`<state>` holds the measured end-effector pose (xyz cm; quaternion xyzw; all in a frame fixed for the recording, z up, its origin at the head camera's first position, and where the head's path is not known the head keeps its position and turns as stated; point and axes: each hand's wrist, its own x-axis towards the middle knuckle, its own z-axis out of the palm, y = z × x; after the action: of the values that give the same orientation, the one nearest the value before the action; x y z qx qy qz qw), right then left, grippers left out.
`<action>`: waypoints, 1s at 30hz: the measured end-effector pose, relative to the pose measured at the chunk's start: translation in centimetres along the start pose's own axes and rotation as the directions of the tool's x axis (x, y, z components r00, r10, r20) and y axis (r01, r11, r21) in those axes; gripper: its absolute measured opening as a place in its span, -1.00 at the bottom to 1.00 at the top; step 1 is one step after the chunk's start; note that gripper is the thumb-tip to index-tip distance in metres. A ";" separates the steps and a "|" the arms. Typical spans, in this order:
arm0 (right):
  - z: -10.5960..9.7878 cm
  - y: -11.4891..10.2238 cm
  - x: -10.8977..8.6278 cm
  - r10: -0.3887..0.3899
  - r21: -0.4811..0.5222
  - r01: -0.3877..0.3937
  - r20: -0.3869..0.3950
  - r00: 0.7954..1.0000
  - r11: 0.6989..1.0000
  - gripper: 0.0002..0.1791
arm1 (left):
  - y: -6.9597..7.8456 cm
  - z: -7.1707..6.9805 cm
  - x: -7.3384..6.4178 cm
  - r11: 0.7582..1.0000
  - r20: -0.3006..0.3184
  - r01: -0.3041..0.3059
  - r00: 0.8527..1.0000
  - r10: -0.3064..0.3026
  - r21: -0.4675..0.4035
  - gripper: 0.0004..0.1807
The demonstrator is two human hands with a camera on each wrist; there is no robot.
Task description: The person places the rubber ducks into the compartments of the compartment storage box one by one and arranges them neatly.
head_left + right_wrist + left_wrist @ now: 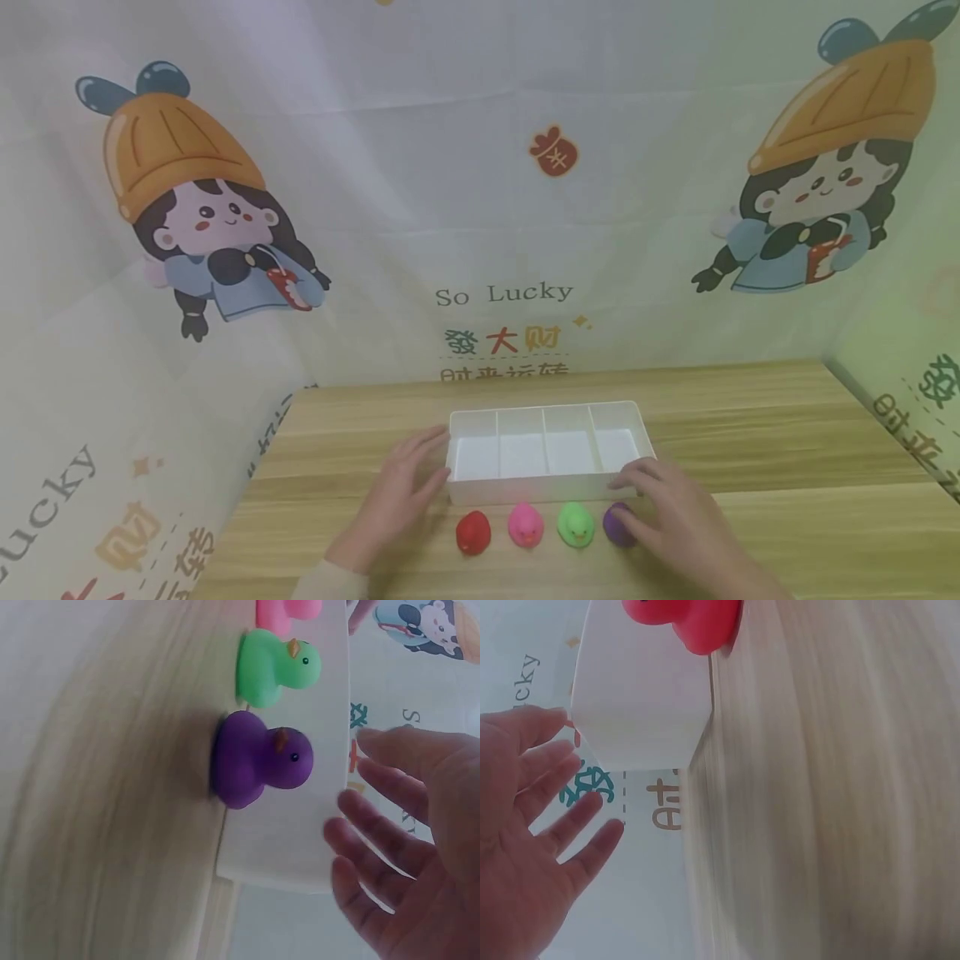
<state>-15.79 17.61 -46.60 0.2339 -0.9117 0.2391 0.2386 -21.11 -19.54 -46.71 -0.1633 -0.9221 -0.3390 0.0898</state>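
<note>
A white box [545, 489] with several compartments in a row stands on the table. In front of it sit a red rubber duck [473, 532], a pink one [526, 525], a green one [576, 525] and a purple one [618, 527], lined up left to right. My left hand [408, 483] is at the box's left end, fingers spread and relaxed, fingertips right at its wall. My right hand [667, 508] reaches over the front right corner with loosely bent fingers and partly hides the purple duck in the head view. The right wrist view shows that hand holding nothing, above the duck.
The wooden table [787, 433] extends on both sides of the box. Behind it and at the sides hangs a pale cloth [637, 208] printed with cartoon figures and lettering. The box's compartments have bare white floors.
</note>
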 end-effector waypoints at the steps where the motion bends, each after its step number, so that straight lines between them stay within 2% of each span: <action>1: -0.1 0.1 -0.2 0.021 0.022 -0.022 0.039 0.999 1.000 -0.64 | 0.0 0.0 0.0 1.000 0.001 -0.007 1.000 0.007 -0.001 -0.43; 4: -0.2 0.3 -0.6 0.073 0.079 -0.086 0.157 0.985 0.993 -0.65 | -0.1 -0.1 0.0 1.000 0.014 -0.010 1.000 0.010 -0.008 -0.45; 7: -0.4 0.6 -0.7 0.071 0.117 -0.099 0.219 0.973 0.988 -0.65 | -0.2 -0.2 0.0 1.000 0.025 -0.011 1.000 0.011 -0.016 -0.46; 12: -0.5 1.1 -0.9 0.016 0.166 -0.056 0.233 0.972 0.984 -0.62 | -0.5 -0.4 0.1 1.000 0.041 -0.009 0.999 0.009 -0.014 -0.45; 20: -0.3 1.6 -1.1 -0.020 0.226 -0.038 0.251 0.968 0.973 -0.61 | -1.2 -0.6 0.5 1.000 0.081 -0.014 0.997 0.016 -0.025 -0.48; 30: -0.2 1.6 -1.2 0.016 0.219 -0.082 0.287 0.958 0.972 -0.62 | -1.6 -1.1 1.3 0.998 0.149 0.007 0.989 0.002 -0.063 -0.49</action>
<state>-15.71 19.36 -47.59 0.2687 -0.9085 0.3122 0.0710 -22.84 -21.08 -46.47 -0.1898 -0.9152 -0.3552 0.0150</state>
